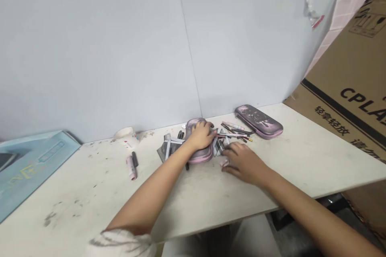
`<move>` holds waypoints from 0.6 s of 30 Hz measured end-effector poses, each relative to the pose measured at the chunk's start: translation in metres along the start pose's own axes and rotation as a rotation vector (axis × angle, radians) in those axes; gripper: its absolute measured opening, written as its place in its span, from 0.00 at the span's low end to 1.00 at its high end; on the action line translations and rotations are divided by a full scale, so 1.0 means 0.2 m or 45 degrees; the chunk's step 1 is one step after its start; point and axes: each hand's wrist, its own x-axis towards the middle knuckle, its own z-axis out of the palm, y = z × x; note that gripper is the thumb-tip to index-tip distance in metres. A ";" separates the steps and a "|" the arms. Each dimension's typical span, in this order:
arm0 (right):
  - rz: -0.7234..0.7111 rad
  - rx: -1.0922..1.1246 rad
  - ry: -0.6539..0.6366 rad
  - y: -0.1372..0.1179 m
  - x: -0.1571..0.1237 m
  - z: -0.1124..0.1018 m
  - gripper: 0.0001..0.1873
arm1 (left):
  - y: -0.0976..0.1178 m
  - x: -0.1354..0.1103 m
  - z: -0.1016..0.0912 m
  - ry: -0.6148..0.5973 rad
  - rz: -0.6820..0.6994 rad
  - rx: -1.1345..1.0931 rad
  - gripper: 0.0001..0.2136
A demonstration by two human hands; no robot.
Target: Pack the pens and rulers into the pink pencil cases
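A dark pencil case with pink edges (202, 156) lies near the middle of the table. My left hand (201, 134) lies across its top, fingers curled over it and fingertips close to several pens and pencils (237, 133) on its right. To the right, my right hand (243, 160) is low over the table, thumb and fingers around a small pale pink piece (224, 163) whose kind is unclear. Grey striped slips (217, 147) lie between the hands. Left of the case are a grey-and-white flat item (168, 146) and some dark pens, partly hidden by my left arm.
A second dark and pink pencil case (259, 121) lies at the back right. On the left are a pink marker (131, 168), a white paper cup (126, 136) on its side and a light blue box (33, 168). A large cardboard box (346, 88) leans at the right edge.
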 end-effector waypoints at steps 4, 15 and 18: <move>0.144 -0.140 0.079 -0.01 0.03 0.05 0.14 | -0.11 -0.16 -0.02 0.030 -0.090 0.000 0.19; 0.328 0.091 0.139 -0.18 0.17 0.17 0.18 | 0.04 -0.32 0.07 0.009 -0.200 -0.100 0.26; 0.363 0.103 0.125 -0.15 0.12 0.18 0.19 | 0.12 -0.31 0.08 -0.004 -0.233 -0.141 0.27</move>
